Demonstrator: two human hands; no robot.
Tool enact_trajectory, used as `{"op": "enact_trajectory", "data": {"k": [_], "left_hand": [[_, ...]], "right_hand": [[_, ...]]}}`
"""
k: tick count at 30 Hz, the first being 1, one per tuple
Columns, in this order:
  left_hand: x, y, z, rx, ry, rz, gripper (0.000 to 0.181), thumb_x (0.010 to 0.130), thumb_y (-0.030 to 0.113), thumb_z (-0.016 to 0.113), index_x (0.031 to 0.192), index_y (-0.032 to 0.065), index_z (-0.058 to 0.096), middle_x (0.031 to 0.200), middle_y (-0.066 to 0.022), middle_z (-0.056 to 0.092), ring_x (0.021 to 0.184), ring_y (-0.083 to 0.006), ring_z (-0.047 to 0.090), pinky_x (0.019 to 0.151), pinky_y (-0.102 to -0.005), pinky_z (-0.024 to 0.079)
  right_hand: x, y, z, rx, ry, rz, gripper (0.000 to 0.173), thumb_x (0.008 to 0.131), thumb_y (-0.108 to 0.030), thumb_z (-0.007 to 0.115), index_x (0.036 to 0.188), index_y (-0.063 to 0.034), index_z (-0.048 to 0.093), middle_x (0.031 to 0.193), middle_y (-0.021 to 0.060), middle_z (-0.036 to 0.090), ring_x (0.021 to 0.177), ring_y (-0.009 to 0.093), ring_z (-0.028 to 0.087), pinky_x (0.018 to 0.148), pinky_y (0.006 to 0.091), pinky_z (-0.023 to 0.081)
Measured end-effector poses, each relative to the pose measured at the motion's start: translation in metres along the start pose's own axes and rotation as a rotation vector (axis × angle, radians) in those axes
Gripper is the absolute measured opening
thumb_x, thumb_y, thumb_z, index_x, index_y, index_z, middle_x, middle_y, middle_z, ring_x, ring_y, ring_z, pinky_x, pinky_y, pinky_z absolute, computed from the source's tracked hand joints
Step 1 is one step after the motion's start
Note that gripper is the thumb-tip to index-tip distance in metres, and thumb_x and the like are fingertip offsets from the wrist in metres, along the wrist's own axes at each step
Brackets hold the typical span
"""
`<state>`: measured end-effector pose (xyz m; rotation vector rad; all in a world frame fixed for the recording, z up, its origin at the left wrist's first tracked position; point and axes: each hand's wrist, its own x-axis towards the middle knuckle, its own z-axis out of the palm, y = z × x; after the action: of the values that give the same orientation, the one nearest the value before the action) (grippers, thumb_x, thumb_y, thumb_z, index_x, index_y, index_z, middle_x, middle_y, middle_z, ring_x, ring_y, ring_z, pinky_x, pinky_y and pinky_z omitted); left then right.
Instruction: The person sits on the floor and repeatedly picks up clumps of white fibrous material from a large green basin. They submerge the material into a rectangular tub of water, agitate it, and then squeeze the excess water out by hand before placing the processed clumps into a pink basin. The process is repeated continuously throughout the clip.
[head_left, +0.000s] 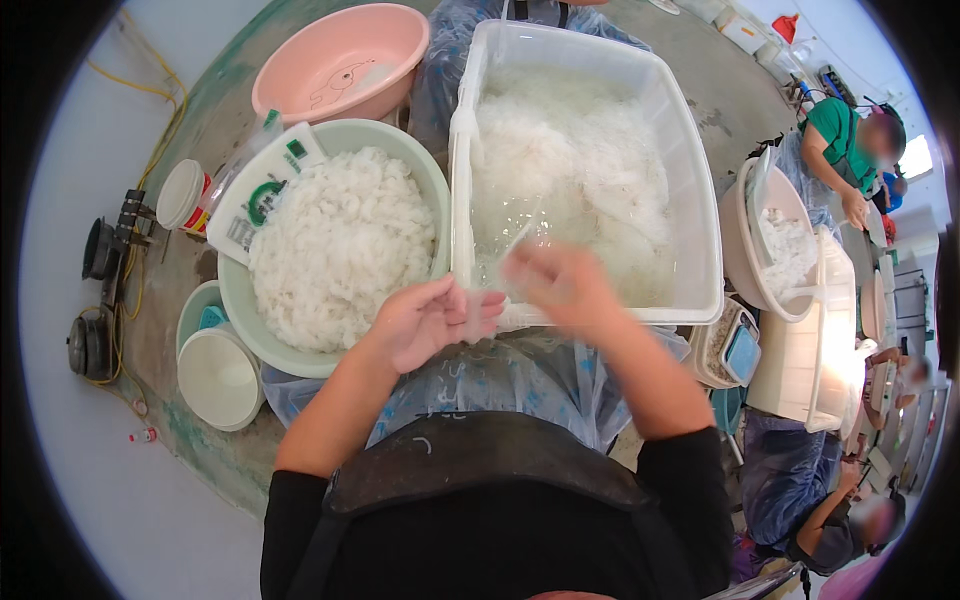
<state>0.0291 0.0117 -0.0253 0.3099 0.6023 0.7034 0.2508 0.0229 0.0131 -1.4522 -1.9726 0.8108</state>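
Observation:
My left hand (439, 319) is palm up at the near left corner of a white plastic tub (709, 225), thumb apart from the fingers. A blurred, translucent whitish strip (474, 316) crosses its fingers; whether they grip it is unclear. Just to the right, my right hand (559, 285) is motion-blurred over the tub's near edge, and a thin pale streak (525, 234) shows by its fingertips. I cannot tell what it holds. Cloudy water fills the tub, with white fluffy material (525, 161) in it. Left of the tub, a pale green basin (337, 364) is heaped with white fluffy clumps (341, 247).
A printed white bag (251, 199) leans in the green basin. Behind stands a pink basin (341, 67); a white bucket (220, 379) and yellow cable (176, 112) are left. At right are a container with a blue lid (742, 352), another basin (776, 232) and seated people. Someone sits beyond the tub.

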Motion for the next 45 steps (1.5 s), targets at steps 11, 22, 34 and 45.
{"op": "enact_trajectory", "data": {"k": [11,22,34,45], "left_hand": [[-0.011,0.010,0.033,-0.012,-0.168,0.052,0.045,0.095,0.030,0.038,0.061,0.0031,0.051,0.088,-0.0146,0.056,0.067,-0.0190,0.041,0.066,-0.0305,0.037],[-0.022,0.016,0.023,0.123,-0.335,0.130,0.041,0.093,0.033,0.039,0.084,-0.0023,0.058,0.084,-0.0146,0.058,0.065,-0.0178,0.047,0.062,-0.0291,0.040],[-0.013,0.004,0.046,0.191,-0.189,0.301,0.070,0.097,0.049,0.027,0.141,-0.0055,0.029,0.149,-0.0160,0.030,0.137,-0.0272,0.028,0.112,-0.0423,0.023],[-0.014,0.007,0.021,0.012,-0.288,0.313,0.054,0.096,0.035,0.035,0.126,-0.0076,0.047,0.124,-0.0194,0.053,0.118,-0.0311,0.048,0.107,-0.0433,0.032]], "right_hand": [[-0.012,0.023,0.026,0.207,-0.117,-0.433,0.014,0.074,-0.015,0.059,0.082,-0.0035,0.059,0.096,0.0144,0.056,0.096,0.030,0.052,0.086,0.0375,0.041],[0.009,0.016,0.035,0.329,-0.158,-0.668,0.011,0.081,-0.012,0.057,0.082,-0.0013,0.058,0.096,0.0118,0.055,0.090,0.028,0.053,0.081,0.0362,0.042],[-0.007,-0.019,0.022,0.013,0.147,-0.230,0.013,0.079,-0.014,0.068,0.083,-0.0033,0.063,0.094,0.0082,0.059,0.090,0.019,0.056,0.078,0.0322,0.043],[-0.015,0.048,-0.031,0.652,0.316,0.394,0.006,0.080,-0.008,0.060,0.081,-0.0026,0.063,0.094,0.0074,0.060,0.084,0.015,0.055,0.077,0.0269,0.041]]}}
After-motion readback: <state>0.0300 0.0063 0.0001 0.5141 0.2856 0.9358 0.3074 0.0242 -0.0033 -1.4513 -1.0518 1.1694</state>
